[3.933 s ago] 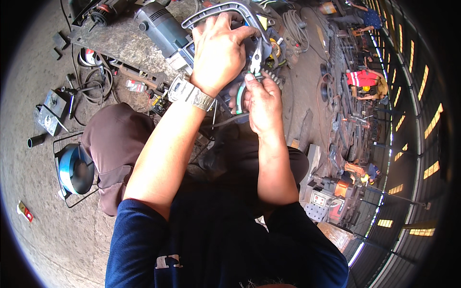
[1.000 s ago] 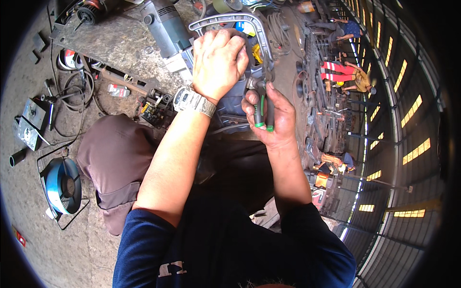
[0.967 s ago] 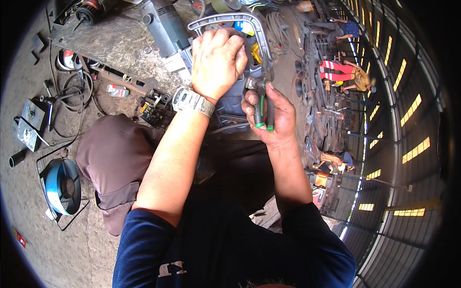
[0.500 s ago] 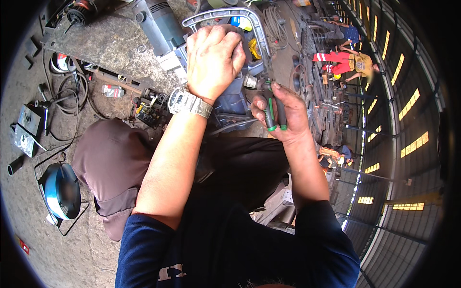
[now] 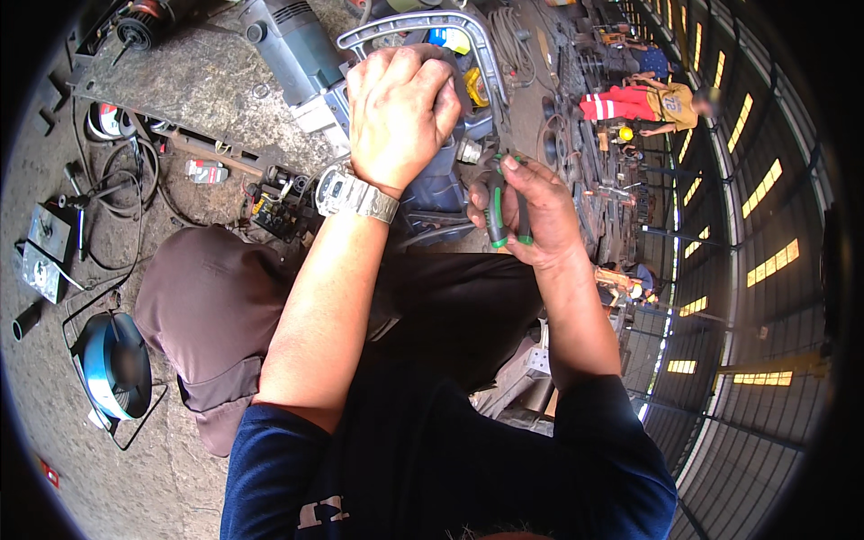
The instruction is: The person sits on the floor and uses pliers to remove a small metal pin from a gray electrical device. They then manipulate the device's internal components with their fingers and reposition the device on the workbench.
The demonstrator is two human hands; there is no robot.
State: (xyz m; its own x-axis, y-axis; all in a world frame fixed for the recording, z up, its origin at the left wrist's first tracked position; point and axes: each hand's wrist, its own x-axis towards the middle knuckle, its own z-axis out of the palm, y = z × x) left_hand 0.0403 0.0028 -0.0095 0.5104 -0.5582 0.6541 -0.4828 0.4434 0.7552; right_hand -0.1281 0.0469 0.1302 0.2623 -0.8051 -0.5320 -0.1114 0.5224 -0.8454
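Right hand [image 5: 526, 211]: grip closed around green-handled pliers [image 5: 498, 211], handles in the palm, head pointing up toward the machine and hidden behind it. Left hand [image 5: 400, 112]: grip curled down over the dark top of the machine [image 5: 441, 184], fingers bent; what lay under the palm could not be told. Steel watch [image 5: 355, 193] sat on the left wrist. A grey curved frame [image 5: 481, 54] arched over the machine just beyond the left hand. The machine sat in front of the knees, on the floor [image 5: 207, 85]. A grey motor [image 5: 292, 45] lay left of the frame. Cables [image 5: 126, 180] and a small metal box [image 5: 40, 261] lay further left; a blue reel [image 5: 112, 364] stood beside the left knee. Another person [image 5: 643, 103] in orange trousers crouched well apart, upper right.
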